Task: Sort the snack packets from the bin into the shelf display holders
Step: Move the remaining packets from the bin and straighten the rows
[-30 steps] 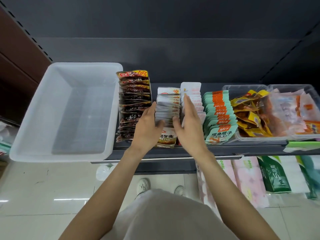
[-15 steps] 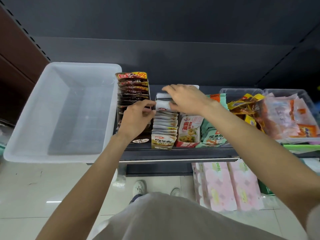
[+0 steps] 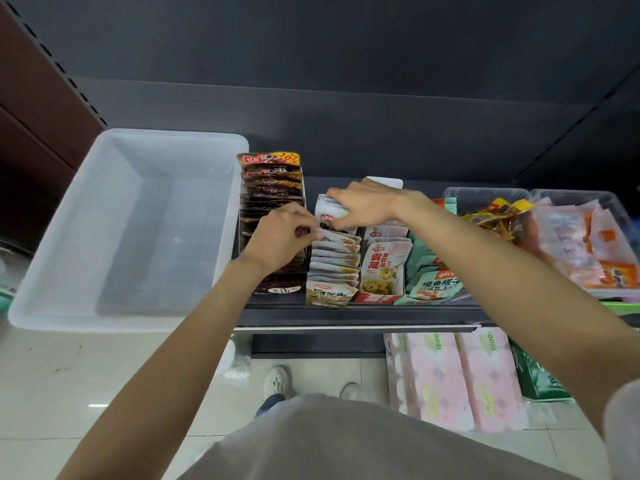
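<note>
A white plastic bin [image 3: 69, 289] stands on the shelf at the left, with nothing in it. To its right, display holders hold rows of snack packets: dark red packets [image 3: 270, 174], grey-white packets [image 3: 334, 268], pink-white packets [image 3: 382, 268] and green packets [image 3: 433, 282]. My left hand [image 3: 277, 237] pinches the edge of a grey-white packet near the middle of its row. My right hand [image 3: 363, 204] grips the back packets of the same row, fingers curled over their tops.
Two clear tubs [image 3: 485, 197] at the right hold loose yellow, orange and pink packets. The dark shelf edge [image 3: 346, 315] runs below the holders. Pink tissue packs [image 3: 460, 379] and a green pack [image 3: 533, 379] sit on the floor beneath. My shoes stand on the tiled floor.
My hands have moved from the front of the grey-white row to its back and middle. In the last half second they barely shifted, closing tighter on the packets.
</note>
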`<state>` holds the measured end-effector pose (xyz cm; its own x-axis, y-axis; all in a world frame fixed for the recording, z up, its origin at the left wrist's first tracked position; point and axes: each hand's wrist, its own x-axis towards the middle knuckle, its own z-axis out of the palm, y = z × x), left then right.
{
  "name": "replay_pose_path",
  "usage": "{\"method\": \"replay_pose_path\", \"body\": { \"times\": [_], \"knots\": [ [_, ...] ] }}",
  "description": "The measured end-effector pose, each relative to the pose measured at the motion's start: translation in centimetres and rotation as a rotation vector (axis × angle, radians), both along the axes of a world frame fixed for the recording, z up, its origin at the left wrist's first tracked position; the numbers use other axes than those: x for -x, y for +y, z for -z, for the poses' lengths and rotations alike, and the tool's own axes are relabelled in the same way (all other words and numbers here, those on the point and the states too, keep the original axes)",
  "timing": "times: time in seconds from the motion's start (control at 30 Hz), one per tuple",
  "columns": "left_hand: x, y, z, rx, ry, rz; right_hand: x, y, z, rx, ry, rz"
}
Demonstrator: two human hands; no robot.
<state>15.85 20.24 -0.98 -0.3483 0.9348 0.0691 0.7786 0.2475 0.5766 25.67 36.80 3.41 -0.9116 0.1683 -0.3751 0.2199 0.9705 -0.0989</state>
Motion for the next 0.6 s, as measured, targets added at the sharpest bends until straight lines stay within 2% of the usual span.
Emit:
{"method": "replay_pose_path", "body": {
  "times": [0.17,0.23,0.47,0.53,0.6],
  "knots": [
    [0.0,0.2,0.0,-0.008,0.025,-0.027,0.7,0.4,0.2,0.111,-0.111,0.042],
    [0.1,0.1,0.0,-0.016,0.036,-0.024,0.8,0.4,0.1,0.102,-0.093,0.037],
    [-0.2,0.1,-0.3,-0.056,-0.04,-0.074,-1.1,0.5,0.0,0.05,0.161,0.084],
    [-0.5,-0.2,-1.1,-0.089,-0.142,-0.14,-2.3,0.2,-0.5,0.079,0.345,0.188],
    [-1.5,-0.6,-2.3,-0.115,-0.318,-0.254,-4.0,-0.7,-1.0,0.193,0.597,0.376]
  ]
}}
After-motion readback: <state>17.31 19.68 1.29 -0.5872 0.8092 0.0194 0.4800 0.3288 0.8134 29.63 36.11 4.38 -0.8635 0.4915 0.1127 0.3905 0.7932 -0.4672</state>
